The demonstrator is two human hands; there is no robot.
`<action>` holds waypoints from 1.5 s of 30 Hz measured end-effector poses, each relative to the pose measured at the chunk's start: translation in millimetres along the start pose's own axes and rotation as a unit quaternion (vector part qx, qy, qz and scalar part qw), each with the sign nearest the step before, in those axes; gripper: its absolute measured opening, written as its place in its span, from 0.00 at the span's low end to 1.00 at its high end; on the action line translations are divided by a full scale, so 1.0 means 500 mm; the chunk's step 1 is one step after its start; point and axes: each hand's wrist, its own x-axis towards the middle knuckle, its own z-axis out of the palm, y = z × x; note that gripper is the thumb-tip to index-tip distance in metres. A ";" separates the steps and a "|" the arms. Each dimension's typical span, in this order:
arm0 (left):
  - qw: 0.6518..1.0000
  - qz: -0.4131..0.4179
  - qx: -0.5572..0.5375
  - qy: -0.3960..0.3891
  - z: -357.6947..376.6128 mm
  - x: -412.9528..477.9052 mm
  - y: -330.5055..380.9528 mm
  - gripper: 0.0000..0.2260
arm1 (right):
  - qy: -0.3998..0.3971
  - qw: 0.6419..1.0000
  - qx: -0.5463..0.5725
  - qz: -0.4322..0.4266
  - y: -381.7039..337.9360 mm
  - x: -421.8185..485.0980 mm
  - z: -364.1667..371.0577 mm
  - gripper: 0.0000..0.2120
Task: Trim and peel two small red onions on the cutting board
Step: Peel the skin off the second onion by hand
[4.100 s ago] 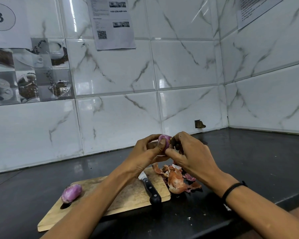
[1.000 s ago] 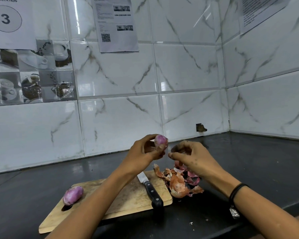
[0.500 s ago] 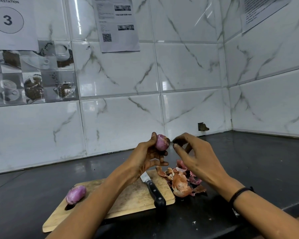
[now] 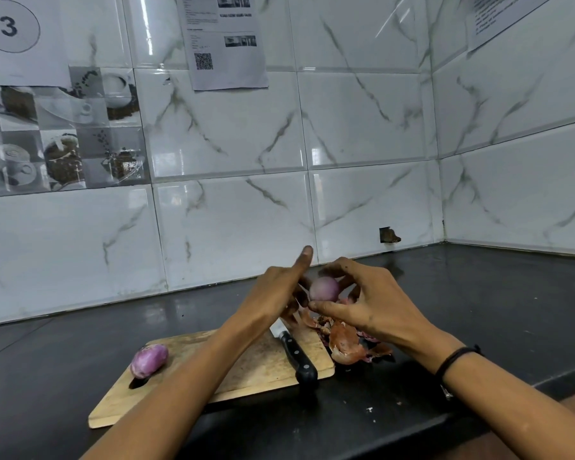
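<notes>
Thumb and curled fingers of your right hand [image 4: 375, 307] pinch the peeled onion [image 4: 324, 288], raised above the skins [image 4: 349, 346]. Your left hand [image 4: 276, 293] sits just beside it, forefinger straight up; its other fingers are hidden, so you cannot tell whether they touch it. The second onion [image 4: 149, 360] lies on the cutting board [image 4: 246, 366] left of your left forearm, the knife [image 4: 296, 356] below your hands.

A small round pale-purple peeled onion [image 4: 324, 288] was held in the curled fingers of the right hand [image 4: 375, 307], above the far right corner of a worn rectangular wooden cutting board [image 4: 246, 366]. A second, elongated purple onion [image 4: 149, 360] was laid sideways at the board's left end.
</notes>
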 end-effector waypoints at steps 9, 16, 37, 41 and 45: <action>0.994 0.052 0.088 0.046 -0.017 -0.002 -0.006 0.11 | -0.026 0.998 0.053 0.033 -0.017 -0.008 0.005 0.22; 0.988 0.070 0.131 0.042 -0.061 -0.048 0.000 0.09 | -0.052 0.997 0.049 0.041 -0.036 0.004 0.007 0.24; 0.970 -0.098 0.216 0.050 -0.331 -0.245 -0.117 0.15 | -0.184 0.980 0.070 0.029 -0.233 0.103 0.193 0.21; 0.978 -0.127 0.165 0.029 -0.337 -0.263 -0.136 0.25 | -0.196 0.976 0.077 0.062 -0.253 0.115 0.236 0.22; 0.981 -0.105 0.151 0.060 -0.337 -0.267 -0.139 0.19 | -0.190 0.972 0.099 0.092 -0.274 0.114 0.278 0.19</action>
